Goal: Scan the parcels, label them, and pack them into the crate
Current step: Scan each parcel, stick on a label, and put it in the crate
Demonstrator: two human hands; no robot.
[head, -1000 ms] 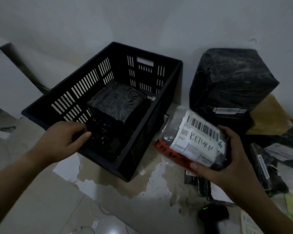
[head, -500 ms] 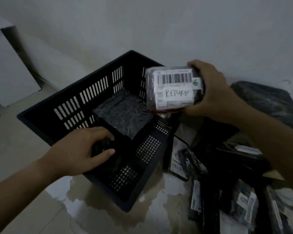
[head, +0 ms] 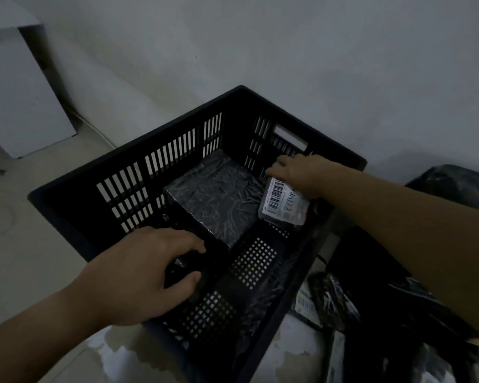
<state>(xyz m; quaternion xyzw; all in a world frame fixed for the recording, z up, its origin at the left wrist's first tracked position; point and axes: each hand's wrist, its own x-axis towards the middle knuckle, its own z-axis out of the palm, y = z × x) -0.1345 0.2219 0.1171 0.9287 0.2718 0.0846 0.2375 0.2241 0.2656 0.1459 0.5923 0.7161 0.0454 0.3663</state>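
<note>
The labelled parcel (head: 284, 204) is a small packet in clear, shiny wrap with a white label on its upper face; the label carries a barcode and the handwritten word "RETURN". It lies inside the black crate (head: 138, 147), at the far right of the perforated floor, just beside a larger black-wrapped box (head: 213, 197) that sits against the far slatted wall. The crate is dark plastic with slotted sides, a handle cut-out in its far end and a grid of small square holes in its floor. The right hand (head: 296, 172) reaches in over the right rim, forearm stretched across, and grips the far end of the labelled parcel with fingers bent over its edge. The left hand (head: 150, 269) holds the near left rim of the crate, fingers curled over it into the inside and thumb lying along the rim. Counted: one crate, two parcels within it, two hands. Outside, on the floor at the right, lies a heap of black-wrapped parcels (head: 343, 299), too dark and overlapped to count, and a big black bundle (head: 454, 186) stands by the wall.
</note>
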